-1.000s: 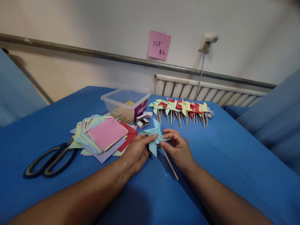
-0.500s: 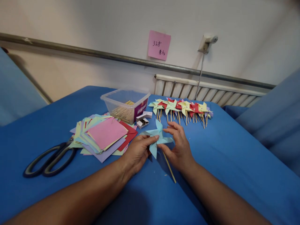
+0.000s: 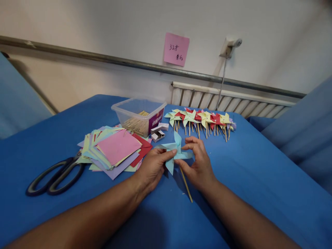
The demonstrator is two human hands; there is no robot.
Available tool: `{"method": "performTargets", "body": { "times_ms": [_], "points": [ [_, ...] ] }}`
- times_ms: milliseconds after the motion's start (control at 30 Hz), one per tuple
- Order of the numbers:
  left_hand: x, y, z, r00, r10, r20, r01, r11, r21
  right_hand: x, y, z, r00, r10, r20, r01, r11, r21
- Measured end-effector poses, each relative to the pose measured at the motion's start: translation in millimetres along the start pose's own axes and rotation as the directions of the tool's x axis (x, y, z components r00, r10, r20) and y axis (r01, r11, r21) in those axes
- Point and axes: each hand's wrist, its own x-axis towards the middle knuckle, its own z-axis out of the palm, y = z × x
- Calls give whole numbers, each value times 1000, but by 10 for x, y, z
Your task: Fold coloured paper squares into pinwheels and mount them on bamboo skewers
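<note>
A light blue paper pinwheel (image 3: 171, 155) is held just above the middle of the table. My left hand (image 3: 154, 164) grips it from the left, thumb on the paper near its centre and fingers behind. On the other side, my right hand (image 3: 198, 162) is curled round the right blade, its thumb by the centre and its fingertips at the blade's upper edge. A thin wooden stick (image 3: 186, 185) slants down from behind the pinwheel, between both hands. Whatever joins the stick to the paper is hidden.
Stacked coloured paper squares (image 3: 118, 147) and large scissors (image 3: 55, 178) lie left. Behind stand a clear plastic tub (image 3: 124, 109) of sticks and small open boxes (image 3: 157, 135). Finished pinwheels (image 3: 206, 119) line the back of the blue-covered table (image 3: 246, 180), near a radiator (image 3: 192, 98).
The stick's lower end has swung slightly left. The pinwheel has turned or shifted a little right, and my right fingers have moved slightly. My left hand keeps its hold.
</note>
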Motion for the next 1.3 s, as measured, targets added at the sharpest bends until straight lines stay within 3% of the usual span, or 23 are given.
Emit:
{"method": "performTargets", "body": {
  "times_ms": [367,600,1033,1300],
  "points": [
    [-3,2,-12,1000,-19,20,19,1000,4,-5,20,-5,1000,6,-20,-6,1000,4],
    [-9,-4,1,996,-8,-94,9,1000,14,-5,-33,-24,1000,16,15,-16,1000,11],
    [-7,-19,-3,997,-14,-76,14,1000,-8,-10,24,-19,997,-73,-13,72,993,-89],
    [-28,-5,16,996,-20,-82,20,1000,1,16,-51,-95,985,-137,105,149,981,-121]
  ]
}}
